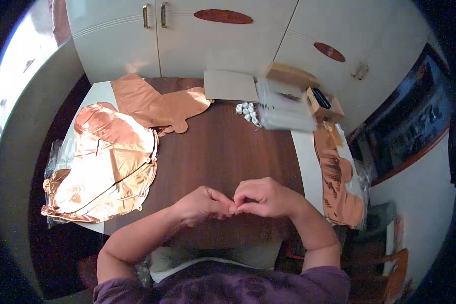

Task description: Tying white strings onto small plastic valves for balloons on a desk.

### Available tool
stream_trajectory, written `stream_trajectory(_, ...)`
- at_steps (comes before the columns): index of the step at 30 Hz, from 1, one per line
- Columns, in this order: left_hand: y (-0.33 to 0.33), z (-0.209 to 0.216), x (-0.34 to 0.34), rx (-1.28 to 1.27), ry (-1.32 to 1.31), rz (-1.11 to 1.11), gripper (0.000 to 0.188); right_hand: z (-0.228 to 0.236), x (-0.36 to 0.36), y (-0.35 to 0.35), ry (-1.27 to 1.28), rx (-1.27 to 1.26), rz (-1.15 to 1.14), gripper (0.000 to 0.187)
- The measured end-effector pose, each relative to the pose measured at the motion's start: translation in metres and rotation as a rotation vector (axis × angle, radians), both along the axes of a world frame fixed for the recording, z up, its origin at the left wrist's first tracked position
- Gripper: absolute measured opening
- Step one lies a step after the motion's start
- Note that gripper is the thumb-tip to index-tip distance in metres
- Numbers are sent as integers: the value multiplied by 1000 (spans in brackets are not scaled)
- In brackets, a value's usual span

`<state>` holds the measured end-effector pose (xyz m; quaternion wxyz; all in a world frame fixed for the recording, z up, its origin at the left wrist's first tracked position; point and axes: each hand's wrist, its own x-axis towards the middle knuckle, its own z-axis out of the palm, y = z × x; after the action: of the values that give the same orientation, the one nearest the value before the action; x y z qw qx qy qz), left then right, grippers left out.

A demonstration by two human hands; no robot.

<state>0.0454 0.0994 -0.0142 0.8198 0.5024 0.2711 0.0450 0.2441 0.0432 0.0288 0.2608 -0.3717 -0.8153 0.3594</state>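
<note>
My left hand (206, 205) and my right hand (266, 197) meet above the near part of the brown table (228, 152). On each hand the fingertips are pinched together, and the two pinches touch or nearly touch. Anything between them is too small or too hidden to make out. Left of my hands lies a pile of shiny copper-coloured foil balloons (111, 157), flat and creased. Behind that pile, another flat copper foil piece (152, 104) is spread out. Small white coiled bundles (247, 112) sit beyond my right hand, towards the back.
Clear plastic bags (286, 109) lie at the back right, beside a pale flat sheet (231, 86). An open cardboard box (325, 105) holds something dark. More copper foil (339, 187) lies along the right edge. White cabinets (212, 45) stand behind; a wooden chair (397, 273) is at the lower right.
</note>
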Motion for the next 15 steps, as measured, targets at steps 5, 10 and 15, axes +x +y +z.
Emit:
stream_trajectory(5,21,10,-16,-216,-136,285,10,-17,4,16,-30,33,-47,11)
stream_trajectory(10,9,20,-27,77,-60,417,11,-42,45,96,-64,520,-704,10)
stream_trajectory(15,-16,1,-26,238,-160,365,8,-96,67,165,-327,856,-736,12)
